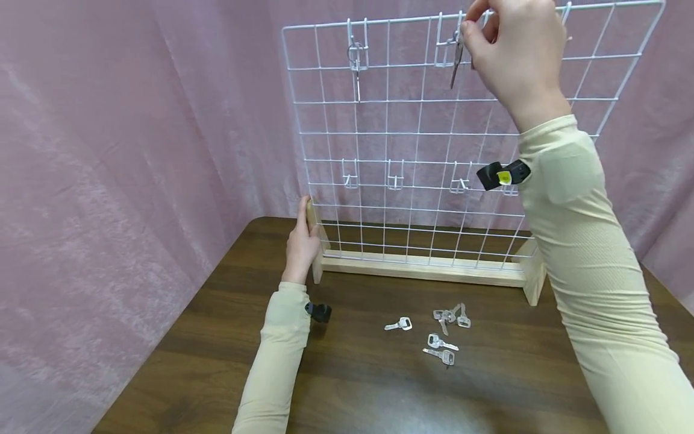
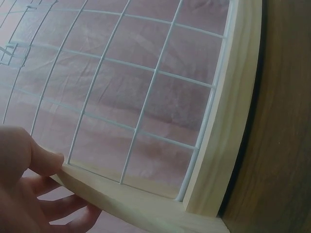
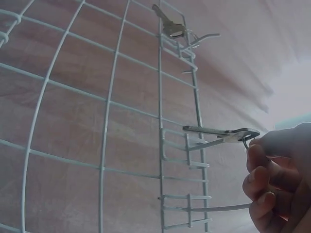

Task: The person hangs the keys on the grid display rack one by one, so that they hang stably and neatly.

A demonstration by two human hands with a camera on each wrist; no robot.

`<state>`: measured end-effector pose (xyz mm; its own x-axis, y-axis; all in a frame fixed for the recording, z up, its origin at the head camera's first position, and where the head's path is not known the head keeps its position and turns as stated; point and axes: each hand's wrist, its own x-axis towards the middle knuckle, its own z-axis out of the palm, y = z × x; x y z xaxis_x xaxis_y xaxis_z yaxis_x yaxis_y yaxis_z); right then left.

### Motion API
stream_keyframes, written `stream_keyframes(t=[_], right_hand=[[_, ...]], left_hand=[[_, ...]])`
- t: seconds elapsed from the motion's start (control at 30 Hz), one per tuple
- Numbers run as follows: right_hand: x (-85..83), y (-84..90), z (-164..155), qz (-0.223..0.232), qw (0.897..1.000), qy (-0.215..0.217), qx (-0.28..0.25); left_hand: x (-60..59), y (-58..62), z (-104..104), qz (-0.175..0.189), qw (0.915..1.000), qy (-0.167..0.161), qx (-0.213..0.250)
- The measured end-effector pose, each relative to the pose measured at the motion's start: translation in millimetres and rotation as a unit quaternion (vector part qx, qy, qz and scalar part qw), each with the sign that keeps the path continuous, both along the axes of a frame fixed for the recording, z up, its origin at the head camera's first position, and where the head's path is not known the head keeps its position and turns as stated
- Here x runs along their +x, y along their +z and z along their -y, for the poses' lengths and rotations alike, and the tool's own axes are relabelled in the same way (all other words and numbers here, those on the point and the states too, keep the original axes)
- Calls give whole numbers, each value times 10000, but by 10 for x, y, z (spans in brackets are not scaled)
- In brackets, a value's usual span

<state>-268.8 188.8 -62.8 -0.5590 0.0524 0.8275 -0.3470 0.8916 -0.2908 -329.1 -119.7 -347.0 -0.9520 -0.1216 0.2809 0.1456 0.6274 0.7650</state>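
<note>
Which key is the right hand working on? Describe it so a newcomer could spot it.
Find the white wire grid standing on the table. Along its top row of hooks, a key hangs at the second hook, pinched by the right hand. The other hung key, further left, is untouched.

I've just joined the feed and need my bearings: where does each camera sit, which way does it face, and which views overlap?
Head: worn on the head, looking forward and down at the wire grid, loose keys and table; both arms show.
Left wrist: faces the rack's wooden base; left hand shows.
Right wrist: faces the grid's hooks; right hand pinches a key.
Shared: head and right wrist views both show that key and the key already hung.
</note>
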Motion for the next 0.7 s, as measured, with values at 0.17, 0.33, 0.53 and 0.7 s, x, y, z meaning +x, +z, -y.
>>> stream_keyframes(t=[0.17,0.33,0.53,0.7], right_hand=[[-36,-48,-19,88,9998,-148,23],[-58,-70,-20,243,9997,-54,-63],[-65,-99,-18,400,9991,38,-129],[17,-223,-21,277,9989,274,-253]], left_hand=[[-17,-28,-14,-19,10000,-18,-34],[-37,-45,-21,-91,10000,21,-30],[-36,-38,-33,-124,9999,2,40],[-43,-27,-49,-137,9999,-4,96]])
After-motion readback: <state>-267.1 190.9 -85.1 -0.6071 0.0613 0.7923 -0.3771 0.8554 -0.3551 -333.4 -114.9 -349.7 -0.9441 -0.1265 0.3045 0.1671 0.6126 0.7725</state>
